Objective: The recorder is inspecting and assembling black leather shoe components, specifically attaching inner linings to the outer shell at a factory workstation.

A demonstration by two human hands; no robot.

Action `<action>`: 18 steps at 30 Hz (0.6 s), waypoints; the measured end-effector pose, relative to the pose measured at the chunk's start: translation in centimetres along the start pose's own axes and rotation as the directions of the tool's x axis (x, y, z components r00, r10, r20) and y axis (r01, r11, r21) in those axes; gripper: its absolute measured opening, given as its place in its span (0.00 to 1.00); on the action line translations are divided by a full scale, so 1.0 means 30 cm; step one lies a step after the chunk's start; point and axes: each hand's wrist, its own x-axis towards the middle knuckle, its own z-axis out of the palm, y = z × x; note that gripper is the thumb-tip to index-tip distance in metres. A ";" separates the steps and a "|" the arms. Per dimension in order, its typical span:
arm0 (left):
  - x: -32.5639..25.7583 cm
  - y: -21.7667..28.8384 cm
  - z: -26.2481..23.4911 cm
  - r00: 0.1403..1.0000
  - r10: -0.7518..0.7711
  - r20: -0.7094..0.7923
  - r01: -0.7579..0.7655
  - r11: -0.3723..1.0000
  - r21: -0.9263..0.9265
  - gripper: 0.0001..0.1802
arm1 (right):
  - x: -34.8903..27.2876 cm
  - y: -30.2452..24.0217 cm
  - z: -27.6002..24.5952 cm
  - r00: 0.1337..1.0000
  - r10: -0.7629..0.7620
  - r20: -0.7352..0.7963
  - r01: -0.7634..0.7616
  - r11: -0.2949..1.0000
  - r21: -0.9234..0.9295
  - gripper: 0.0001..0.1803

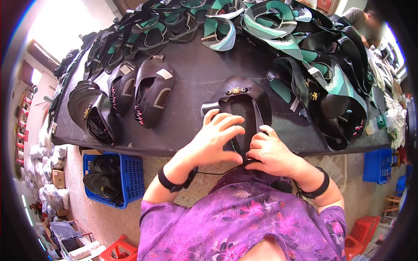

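Observation:
A black shoe upper (250, 86) with a gold buckle ornament (236, 91) lies in front of me at the table's near edge, its open end toward me. My right hand (271, 150) is closed on the near end of its right side, thumb and fingers pinching the edge. Over the left side hovers my left hand (216, 138), fingers spread and curved, fingertips close to the upper; whether they touch it I cannot tell. A thin dark cord (213, 173) runs below the left hand. Both wrists wear black bands.
Stacked black uppers (152, 93) stand to the left, a heap of black and green uppers (270, 21) lies across the back and right of the black table (191, 65). A blue basket (135, 178) holding uppers is on the floor. Another person (359, 21) is at the far right.

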 end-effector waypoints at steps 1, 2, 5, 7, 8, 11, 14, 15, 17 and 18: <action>0.016 -0.027 -0.012 0.998 0.036 0.043 -0.036 0.999 -0.010 0.22 | -0.004 0.003 0.022 0.995 -0.014 -0.094 0.020 0.998 0.063 0.12; 0.030 -0.052 -0.023 0.995 0.065 0.082 -0.064 0.998 -0.017 0.17 | -0.008 0.005 0.028 0.996 -0.016 -0.093 0.022 0.998 0.064 0.12; 0.105 -0.075 -0.049 0.960 0.118 0.253 -0.132 0.990 0.041 0.12 | -0.028 0.007 0.031 0.988 0.021 -0.154 -0.001 0.992 0.130 0.11; 0.157 -0.072 -0.058 0.923 0.128 0.362 -0.158 0.986 0.056 0.13 | -0.037 0.002 0.025 0.982 0.043 -0.182 -0.022 0.993 0.120 0.10; 0.183 -0.068 -0.056 0.839 0.100 0.535 -0.155 0.986 0.059 0.13 | -0.040 0.000 0.021 0.983 0.045 -0.180 -0.024 0.993 0.116 0.10; 0.257 -0.044 -0.051 0.644 0.058 0.763 -0.148 0.988 0.051 0.14 | -0.053 -0.009 0.018 0.990 0.076 -0.122 -0.063 0.992 0.107 0.09; 0.316 -0.037 -0.018 0.512 0.057 0.857 -0.153 0.988 0.025 0.13 | -0.068 -0.011 0.022 0.985 0.062 -0.159 -0.042 0.991 0.129 0.08; 0.332 -0.033 0.006 0.452 0.051 0.891 -0.199 0.979 0.045 0.13 | -0.072 -0.010 0.025 0.983 0.069 -0.172 -0.040 0.985 0.169 0.08; 0.349 -0.043 0.062 0.420 0.055 0.906 -0.138 0.990 0.004 0.12 | -0.084 -0.004 0.024 0.977 0.091 -0.191 -0.049 0.976 0.211 0.08; 0.343 -0.051 0.083 0.417 0.059 0.907 -0.143 0.990 0.001 0.12 | -0.089 -0.001 0.022 0.978 0.088 -0.188 -0.042 0.970 0.239 0.08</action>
